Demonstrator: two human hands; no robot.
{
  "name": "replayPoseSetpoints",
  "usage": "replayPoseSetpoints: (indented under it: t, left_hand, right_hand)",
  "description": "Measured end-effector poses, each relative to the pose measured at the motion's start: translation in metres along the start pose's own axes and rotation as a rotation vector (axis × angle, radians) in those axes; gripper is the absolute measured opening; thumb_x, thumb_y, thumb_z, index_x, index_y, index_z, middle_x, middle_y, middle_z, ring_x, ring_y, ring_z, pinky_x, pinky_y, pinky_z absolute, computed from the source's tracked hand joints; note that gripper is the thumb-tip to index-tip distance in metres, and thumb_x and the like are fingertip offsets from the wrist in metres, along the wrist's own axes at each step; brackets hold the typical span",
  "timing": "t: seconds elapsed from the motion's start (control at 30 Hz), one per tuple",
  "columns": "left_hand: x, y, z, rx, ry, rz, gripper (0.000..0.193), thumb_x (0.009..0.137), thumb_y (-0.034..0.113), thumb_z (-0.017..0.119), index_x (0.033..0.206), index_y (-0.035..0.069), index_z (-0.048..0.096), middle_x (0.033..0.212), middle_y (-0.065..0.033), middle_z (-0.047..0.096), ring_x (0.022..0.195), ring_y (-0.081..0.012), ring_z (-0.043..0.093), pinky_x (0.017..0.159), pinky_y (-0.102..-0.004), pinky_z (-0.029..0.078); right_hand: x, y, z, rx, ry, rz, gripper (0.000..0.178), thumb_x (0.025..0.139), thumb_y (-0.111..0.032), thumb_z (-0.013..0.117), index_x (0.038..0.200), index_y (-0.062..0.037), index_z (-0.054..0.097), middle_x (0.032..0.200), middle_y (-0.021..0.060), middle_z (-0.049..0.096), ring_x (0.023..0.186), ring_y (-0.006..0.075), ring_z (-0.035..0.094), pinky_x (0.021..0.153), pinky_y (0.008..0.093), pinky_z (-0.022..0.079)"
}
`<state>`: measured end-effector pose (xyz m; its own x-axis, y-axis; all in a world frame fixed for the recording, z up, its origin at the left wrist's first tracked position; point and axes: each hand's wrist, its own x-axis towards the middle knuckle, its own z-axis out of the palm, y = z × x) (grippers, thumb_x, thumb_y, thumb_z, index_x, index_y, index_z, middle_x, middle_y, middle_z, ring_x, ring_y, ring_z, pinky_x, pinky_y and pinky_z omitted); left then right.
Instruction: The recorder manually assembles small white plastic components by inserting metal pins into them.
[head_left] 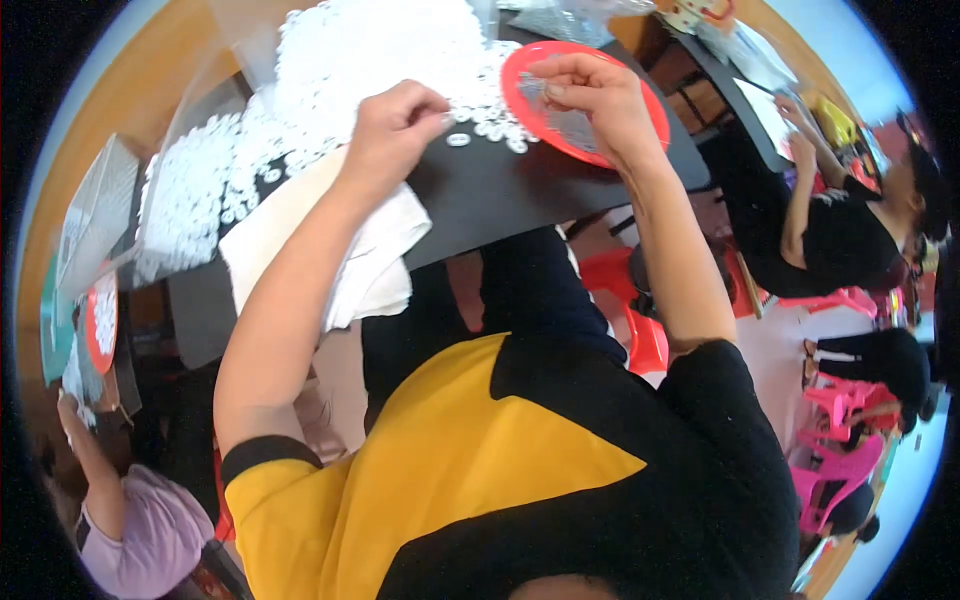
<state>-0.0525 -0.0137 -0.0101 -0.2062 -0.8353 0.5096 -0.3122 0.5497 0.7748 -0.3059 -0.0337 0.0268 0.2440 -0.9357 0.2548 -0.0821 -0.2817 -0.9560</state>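
My left hand (392, 135) is closed in a pinch above the dark tabletop, a small white piece just showing at its fingertips. Below it lies one loose white ring-shaped piece (458, 140). A large heap of similar white pieces (375, 55) spreads beyond that hand. Over a red plate (657, 112), my right hand (603, 105) pinches thumb and fingers together; what is between them is too small to make out. Small grey metal pieces (573, 128) lie on the plate under it. Beside my left forearm, a folded white cloth (375, 255) hangs over the table's near edge.
Clear plastic sheeting (185, 120) borders the heap on the left. Clear bags (560, 25) lie behind the plate. One person (150, 530) sits at left near another red plate (103, 320); another (850, 225) works at a table to the right. A red stool (645, 340) stands below.
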Motion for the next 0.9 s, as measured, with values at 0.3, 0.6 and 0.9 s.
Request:
replayPoseSetpoints:
  t: [0.3,0.6,0.9]
  left_hand:
    - [0.002,0.011,-0.008,-0.014,0.087,0.028,0.014,0.078,0.003,0.072,0.089,0.001,0.064,0.074,-0.0026,0.062,0.064,-0.0072,0.055,0.06,-0.021,0.046]
    - [0.006,0.007,-0.037,-0.075,0.178,-0.031,0.004,0.083,0.003,0.066,0.084,0.0,0.063,0.071,-0.0016,0.063,0.064,-0.0068,0.055,0.058,-0.0206,0.045]
    - [0.011,0.01,-0.05,-0.481,0.232,-0.372,0.013,0.088,0.01,0.062,0.09,-0.003,0.061,0.072,-0.0069,0.06,0.052,-0.0106,0.052,0.043,-0.0204,0.036]
  right_hand:
    - [0.031,-0.003,0.076,0.22,-0.204,0.046,0.026,0.082,0.002,0.059,0.108,0.0029,0.063,0.085,0.0054,0.064,0.074,0.0107,0.061,0.07,0.0221,0.049]
    - [0.057,-0.018,0.111,0.458,-0.199,0.247,0.019,0.076,0.01,0.056,0.095,0.0063,0.058,0.075,0.0102,0.063,0.062,0.0162,0.061,0.059,0.0233,0.051]
    - [0.067,0.003,0.12,0.279,-0.257,-0.137,0.007,0.082,0.0,0.064,0.089,0.0028,0.063,0.082,0.0056,0.065,0.069,0.0111,0.06,0.064,0.0223,0.049]
